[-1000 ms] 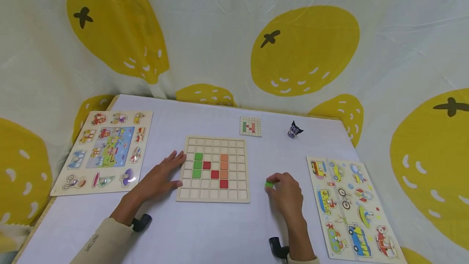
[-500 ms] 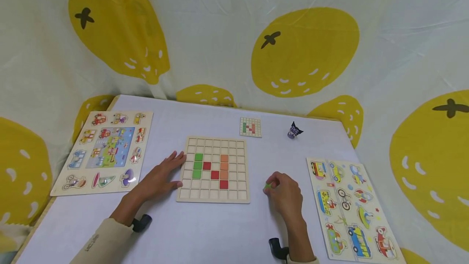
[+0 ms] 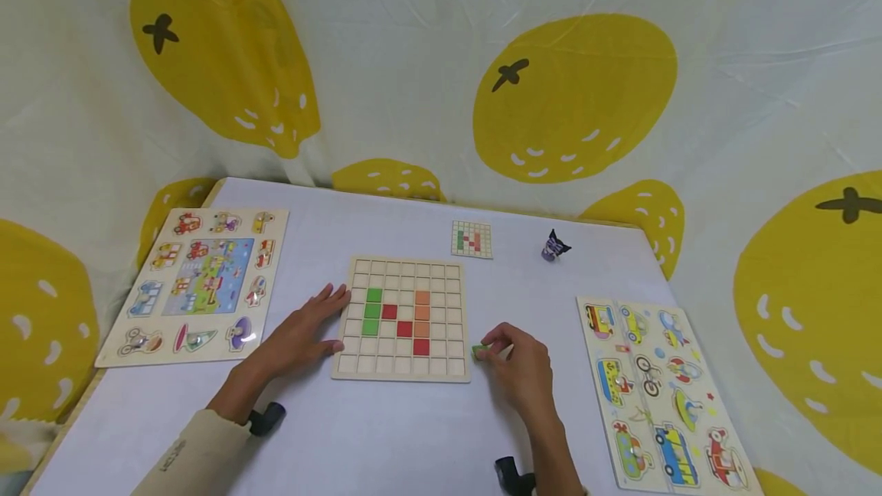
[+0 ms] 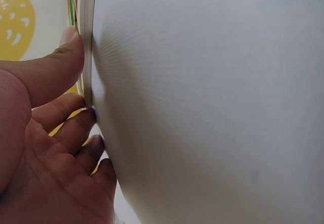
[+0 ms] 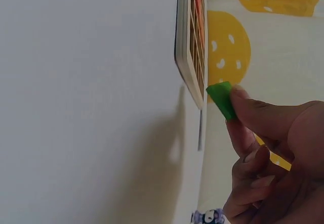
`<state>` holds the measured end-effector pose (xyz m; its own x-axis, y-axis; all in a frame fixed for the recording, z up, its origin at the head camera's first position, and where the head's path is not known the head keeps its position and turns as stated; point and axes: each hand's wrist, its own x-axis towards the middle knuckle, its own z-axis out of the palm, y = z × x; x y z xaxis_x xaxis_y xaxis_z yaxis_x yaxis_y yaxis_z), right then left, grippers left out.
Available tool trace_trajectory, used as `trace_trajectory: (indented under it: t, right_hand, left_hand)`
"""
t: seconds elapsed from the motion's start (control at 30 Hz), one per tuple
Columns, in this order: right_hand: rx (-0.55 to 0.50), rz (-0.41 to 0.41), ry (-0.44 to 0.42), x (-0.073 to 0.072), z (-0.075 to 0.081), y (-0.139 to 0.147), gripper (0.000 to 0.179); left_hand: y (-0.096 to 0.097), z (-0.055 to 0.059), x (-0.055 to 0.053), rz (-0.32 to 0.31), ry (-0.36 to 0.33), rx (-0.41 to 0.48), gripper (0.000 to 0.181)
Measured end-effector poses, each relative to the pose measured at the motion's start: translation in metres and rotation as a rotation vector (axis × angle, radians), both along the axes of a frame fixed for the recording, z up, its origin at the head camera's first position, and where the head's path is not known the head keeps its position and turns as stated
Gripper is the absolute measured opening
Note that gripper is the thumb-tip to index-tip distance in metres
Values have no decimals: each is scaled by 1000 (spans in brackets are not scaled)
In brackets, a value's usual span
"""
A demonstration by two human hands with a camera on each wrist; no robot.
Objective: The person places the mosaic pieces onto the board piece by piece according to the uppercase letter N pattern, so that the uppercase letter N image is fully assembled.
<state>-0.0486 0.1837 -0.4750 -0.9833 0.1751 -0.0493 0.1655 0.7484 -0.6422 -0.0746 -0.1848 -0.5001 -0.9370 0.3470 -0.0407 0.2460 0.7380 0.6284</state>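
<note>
A wooden grid board point(image 3: 400, 364) lies on the white table, holding green squares point(image 3: 371, 311) in a left column, red squares point(image 3: 404, 329) on a diagonal and orange squares point(image 3: 423, 314) in a right column. My left hand point(image 3: 303, 331) rests at the board's left edge; in the left wrist view its thumb and fingertips touch the rim, fingers fairly straight. Between thumb and fingertip my right hand point(image 3: 520, 370) pinches a green square tile point(image 5: 220, 100), just right of the board's lower right edge. The right wrist view shows that tile raised above the tabletop.
Behind the board lies a small pattern card point(image 3: 472, 239) with a coloured grid. A small dark-eared figurine point(image 3: 554, 246) stands to its right. One picture puzzle point(image 3: 155, 341) lies far left, another vehicle puzzle point(image 3: 651, 396) far right. A lemon-print cloth point(image 3: 413, 60) hangs behind.
My right hand has moved left toward the board with the green tile, which has turned in its fingers. My left hand has stayed at the board's edge.
</note>
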Motion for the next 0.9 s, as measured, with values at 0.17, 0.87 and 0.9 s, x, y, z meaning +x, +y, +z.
trace_trajectory:
  t: [0.17, 0.87, 0.9]
  right_hand:
    - [-39, 42, 23, 3, 1, -14, 16]
    - [-133, 245, 23, 1, 0, -74, 17]
    - [-135, 253, 26, 1, 0, -77, 17]
  left_hand:
    - [1, -1, 0, 1, 2, -9, 90]
    - [2, 1, 0, 6, 12, -19, 90]
    - [2, 1, 0, 4, 13, -17, 90]
